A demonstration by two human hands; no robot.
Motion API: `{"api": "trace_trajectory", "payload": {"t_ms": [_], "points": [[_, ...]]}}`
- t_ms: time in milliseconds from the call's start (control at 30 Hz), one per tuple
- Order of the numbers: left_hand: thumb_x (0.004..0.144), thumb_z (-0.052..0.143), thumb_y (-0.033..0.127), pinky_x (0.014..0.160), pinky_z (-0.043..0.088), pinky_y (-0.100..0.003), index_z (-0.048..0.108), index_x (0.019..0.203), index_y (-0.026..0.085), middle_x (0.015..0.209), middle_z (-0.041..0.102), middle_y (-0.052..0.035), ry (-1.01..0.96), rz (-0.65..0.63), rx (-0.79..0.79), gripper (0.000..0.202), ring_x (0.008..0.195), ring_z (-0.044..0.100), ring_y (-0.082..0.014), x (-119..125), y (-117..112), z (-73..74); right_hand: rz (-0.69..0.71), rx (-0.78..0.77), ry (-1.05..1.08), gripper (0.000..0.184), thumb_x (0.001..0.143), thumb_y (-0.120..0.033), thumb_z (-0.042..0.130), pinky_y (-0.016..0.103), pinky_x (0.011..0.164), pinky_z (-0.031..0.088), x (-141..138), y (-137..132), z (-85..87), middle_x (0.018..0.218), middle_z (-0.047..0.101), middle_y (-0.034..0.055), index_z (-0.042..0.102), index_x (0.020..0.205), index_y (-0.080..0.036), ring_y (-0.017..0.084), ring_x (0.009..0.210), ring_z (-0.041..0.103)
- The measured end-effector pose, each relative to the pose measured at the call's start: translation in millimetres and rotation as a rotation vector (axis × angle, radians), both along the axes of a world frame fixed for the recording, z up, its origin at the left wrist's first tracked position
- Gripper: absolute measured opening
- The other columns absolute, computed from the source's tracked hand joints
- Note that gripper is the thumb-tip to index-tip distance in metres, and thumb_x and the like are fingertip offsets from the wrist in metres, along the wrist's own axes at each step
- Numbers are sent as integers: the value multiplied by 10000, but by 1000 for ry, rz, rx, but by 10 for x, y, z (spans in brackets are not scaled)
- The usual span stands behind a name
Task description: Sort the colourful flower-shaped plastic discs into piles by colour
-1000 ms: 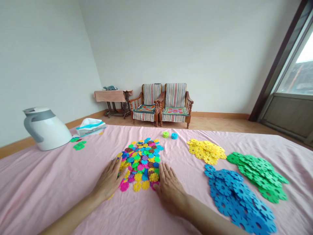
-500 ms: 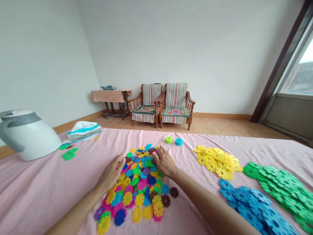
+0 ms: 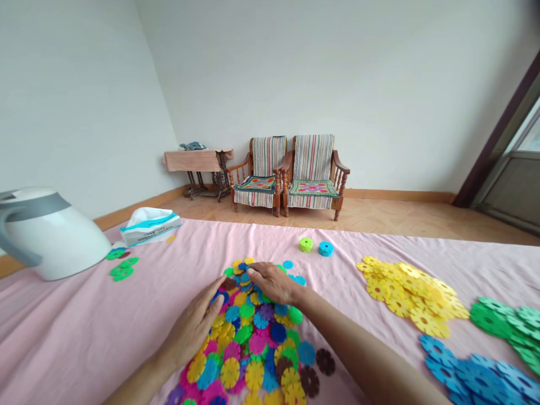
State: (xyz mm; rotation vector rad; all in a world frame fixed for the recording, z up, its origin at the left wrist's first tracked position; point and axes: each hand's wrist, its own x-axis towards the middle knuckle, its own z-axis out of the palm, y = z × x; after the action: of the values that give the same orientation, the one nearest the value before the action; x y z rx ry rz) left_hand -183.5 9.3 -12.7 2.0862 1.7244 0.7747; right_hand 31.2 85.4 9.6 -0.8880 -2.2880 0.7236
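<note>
A heap of mixed-colour plastic snowflake discs (image 3: 257, 343) lies on the pink cloth in front of me. My left hand (image 3: 196, 320) rests along the heap's left edge, fingers stretched out and open. Across the far right part of the heap lies my right hand (image 3: 274, 283), its fingers extended and open, hiding some discs beneath. Neither hand is closed round a disc. Two brown discs (image 3: 325, 361) sit at the heap's right side, near my right forearm.
To the right are piles of yellow discs (image 3: 411, 289), blue discs (image 3: 481, 377) and green discs (image 3: 502, 320). A lime stack (image 3: 306, 244) and a blue stack (image 3: 325, 248) stand farther back. On the left are a kettle (image 3: 63, 242), a tissue pack (image 3: 149, 228) and loose green discs (image 3: 124, 270).
My right hand has moved left across the heap's far end, and a few blue and green discs now show behind it. My left hand stays at the left edge. The view has shifted slightly.
</note>
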Motion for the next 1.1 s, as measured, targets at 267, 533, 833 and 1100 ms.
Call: {"api": "trace_trajectory", "payload": {"t_ms": [267, 533, 833, 1100], "points": [[909, 278, 482, 1102, 267, -400, 364, 1355, 188, 1403, 408, -45, 29, -28, 52, 541, 1296, 361, -186, -9, 31, -71, -400, -22, 117, 519, 934, -482, 214, 357, 879, 430, 683, -794, 105, 1085, 626, 106, 545, 1171, -160, 222, 1026, 566], [905, 297, 459, 1068, 331, -372, 426, 1311, 170, 1342, 485, -71, 50, -74, 166, 514, 1245, 436, -196, 54, 51, -66, -504, -25, -132, 674, 907, -487, 281, 414, 1111, 197, 587, -1376, -294, 1466, 241, 159, 234, 1415, -46, 249, 1358, 190], [907, 276, 476, 1073, 314, -373, 427, 1304, 145, 1346, 474, -104, 25, -111, 154, 538, 1259, 416, -192, 59, 64, -94, -354, -22, 52, 630, 906, -495, 310, 392, 1102, 225, -124, -1318, -155, 1449, 301, 131, 286, 1403, -107, 211, 1347, 235], [914, 265, 479, 1054, 323, -391, 441, 1294, 132, 1322, 497, -128, 41, -108, 176, 545, 1248, 428, -216, 53, 36, -73, -732, 32, -77, 576, 916, -463, 283, 482, 1086, 172, 145, -793, -212, 1405, 357, 187, 392, 1337, -85, 287, 1333, 250]]}}
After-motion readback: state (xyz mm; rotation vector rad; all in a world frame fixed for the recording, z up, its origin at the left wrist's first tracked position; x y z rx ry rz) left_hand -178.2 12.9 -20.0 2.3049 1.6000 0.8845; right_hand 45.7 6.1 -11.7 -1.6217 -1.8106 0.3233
